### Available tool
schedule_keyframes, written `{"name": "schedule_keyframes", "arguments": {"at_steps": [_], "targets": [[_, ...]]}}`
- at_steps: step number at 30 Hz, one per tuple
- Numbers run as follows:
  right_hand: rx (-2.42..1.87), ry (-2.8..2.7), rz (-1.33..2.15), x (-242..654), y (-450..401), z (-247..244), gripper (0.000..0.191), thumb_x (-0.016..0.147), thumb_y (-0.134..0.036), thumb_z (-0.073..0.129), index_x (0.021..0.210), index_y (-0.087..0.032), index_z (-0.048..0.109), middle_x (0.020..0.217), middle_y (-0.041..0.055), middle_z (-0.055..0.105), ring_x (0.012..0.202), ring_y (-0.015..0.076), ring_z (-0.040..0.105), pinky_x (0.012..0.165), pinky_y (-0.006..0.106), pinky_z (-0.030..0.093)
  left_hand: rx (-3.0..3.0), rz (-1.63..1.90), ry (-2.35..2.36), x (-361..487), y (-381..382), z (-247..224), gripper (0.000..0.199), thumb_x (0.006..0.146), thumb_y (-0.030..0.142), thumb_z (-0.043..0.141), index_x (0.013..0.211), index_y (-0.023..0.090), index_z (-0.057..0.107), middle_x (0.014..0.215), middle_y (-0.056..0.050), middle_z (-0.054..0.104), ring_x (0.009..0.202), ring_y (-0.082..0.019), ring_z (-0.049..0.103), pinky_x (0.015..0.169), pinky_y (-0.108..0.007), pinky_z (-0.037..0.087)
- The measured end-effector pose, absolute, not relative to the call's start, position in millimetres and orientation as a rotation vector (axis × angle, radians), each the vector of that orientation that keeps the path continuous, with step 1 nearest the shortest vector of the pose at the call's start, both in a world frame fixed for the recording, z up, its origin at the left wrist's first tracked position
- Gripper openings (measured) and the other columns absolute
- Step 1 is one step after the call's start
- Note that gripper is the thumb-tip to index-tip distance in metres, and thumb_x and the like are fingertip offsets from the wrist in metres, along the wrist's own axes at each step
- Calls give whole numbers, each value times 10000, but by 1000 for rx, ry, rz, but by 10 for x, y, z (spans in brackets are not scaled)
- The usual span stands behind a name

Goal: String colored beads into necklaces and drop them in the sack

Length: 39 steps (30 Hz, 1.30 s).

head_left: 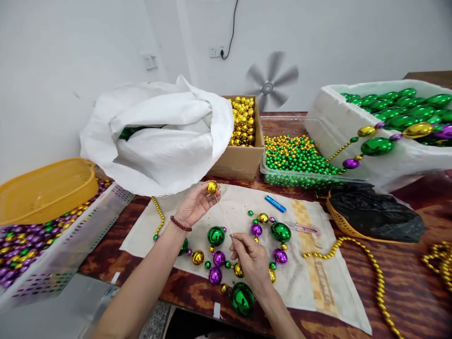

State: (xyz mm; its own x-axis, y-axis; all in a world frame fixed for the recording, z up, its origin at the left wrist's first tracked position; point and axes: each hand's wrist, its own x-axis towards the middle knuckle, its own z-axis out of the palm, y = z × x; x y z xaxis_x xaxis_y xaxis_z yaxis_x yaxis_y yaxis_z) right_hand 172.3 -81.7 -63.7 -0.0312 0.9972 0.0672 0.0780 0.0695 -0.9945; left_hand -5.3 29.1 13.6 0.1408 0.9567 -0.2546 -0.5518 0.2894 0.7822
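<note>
My left hand (195, 206), raised above the cloth (240, 197), pinches a shiny gold bead (212, 187) between its fingertips. A thin, pale, straight cord or stick (224, 215) runs from that bead down to my right hand (251, 263), whose fingers are closed on its lower end. Below both hands, a strand of large and small beads lies on the cloth, with a big green bead (242, 299) at the near edge, a purple bead (215, 276) beside it and another green bead (216, 235) nearer my left wrist.
A blue lighter-like object (275, 204) and pink-handled scissors or snips (304, 229) lie on the cloth. Around it stand a white sack (169, 155), a cardboard box (233, 160), a clear bin (303, 179), a foam box (339, 127) and a bead-filled basket (70, 254).
</note>
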Motion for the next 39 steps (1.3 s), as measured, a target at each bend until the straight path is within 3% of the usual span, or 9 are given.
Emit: {"name": "schedule_keyframes", "arguments": {"at_steps": [6,25,27,30,33,36,39], "targets": [[-1216,-1341,1129,1716,-822,-592,256,935,-385,545,909,-200,721,654,19,672,493,160,640,477,242,489,525,1193,807,-60,252,187,145,865,228,651,988,155,674,967,-63,739,846,-139,707,880,-297,575],[-1180,-1335,1139,1570,-740,-418,231,948,-361,510,896,-202,669,656,-4,652,497,137,630,485,226,477,729,1117,794,9,-31,200,254,802,239,737,1049,215,683,994,-41,728,876,-188,714,930,-408,552],[-1171,-1317,1132,1546,-719,-386,226,954,-352,503,900,-204,664,651,-8,646,496,130,623,479,220,469,803,1021,787,6,-95,159,271,801,290,753,1056,217,700,1040,-65,731,911,-210,714,929,-407,549],[-1140,-1241,1131,1519,-700,-401,207,961,-329,490,915,-205,650,667,-11,649,503,120,617,475,210,459,929,888,806,-32,-41,34,410,864,498,657,1149,205,692,1144,-129,716,993,-248,700,926,-412,539],[-1096,-1166,1175,1495,-710,-474,197,966,-312,482,918,-201,637,702,-8,659,524,111,624,472,200,446,1189,881,1003,-15,252,-165,448,902,557,566,1120,185,688,1122,-133,719,987,-240,686,890,-386,533],[-1066,-1156,1194,1473,-743,-523,192,969,-297,478,917,-193,630,705,-12,657,526,102,620,481,193,444,1806,760,1078,159,624,-374,281,895,419,610,1001,177,704,1046,-101,720,980,-225,645,913,-379,499],[-1041,-1181,1184,1463,-770,-506,197,976,-286,466,902,-189,622,677,-22,639,519,93,607,500,190,445,2374,496,863,438,846,-531,198,911,298,574,1011,192,708,1022,-85,700,1002,-225,593,958,-389,451]]}}
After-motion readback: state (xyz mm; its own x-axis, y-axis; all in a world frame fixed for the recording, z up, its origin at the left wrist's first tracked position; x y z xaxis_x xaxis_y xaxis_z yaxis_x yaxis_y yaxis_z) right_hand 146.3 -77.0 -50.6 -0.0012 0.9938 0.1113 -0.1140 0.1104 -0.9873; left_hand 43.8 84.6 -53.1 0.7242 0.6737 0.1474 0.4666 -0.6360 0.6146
